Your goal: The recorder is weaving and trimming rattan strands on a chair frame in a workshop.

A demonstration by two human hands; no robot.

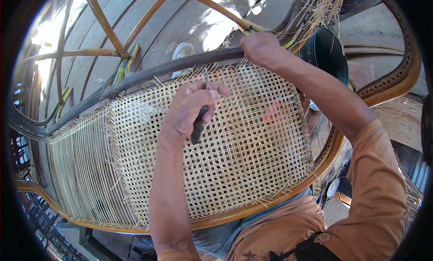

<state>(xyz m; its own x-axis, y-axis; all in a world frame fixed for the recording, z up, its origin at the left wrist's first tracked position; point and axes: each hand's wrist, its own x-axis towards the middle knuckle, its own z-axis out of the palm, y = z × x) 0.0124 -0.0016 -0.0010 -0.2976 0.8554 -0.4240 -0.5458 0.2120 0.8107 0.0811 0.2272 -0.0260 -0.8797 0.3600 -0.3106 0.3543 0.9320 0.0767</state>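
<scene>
A woven cane panel [243,152] in an open hexagonal mesh lies across my lap, set in a curved wooden frame [266,201]. Over its middle, my left hand [191,105] is closed round an awl [197,128] with a dark handle; a thin, curved metal tip points toward the far rail [180,64]. My right hand [261,46] is bent into a fist at that rail, near the panel's far right corner. Its fingertips are hidden, so what they grip does not show. Loose cane ends stick out along the far edge.
Parallel strands without cross weave [81,170] fill the frame's left part. Bent rattan poles [106,22] rise beyond the rail. A pale container [183,50] stands on the plank floor. At the far right are a dark bucket [331,53], a bundle of cane strips [322,8] and a drilled frame curve [408,62].
</scene>
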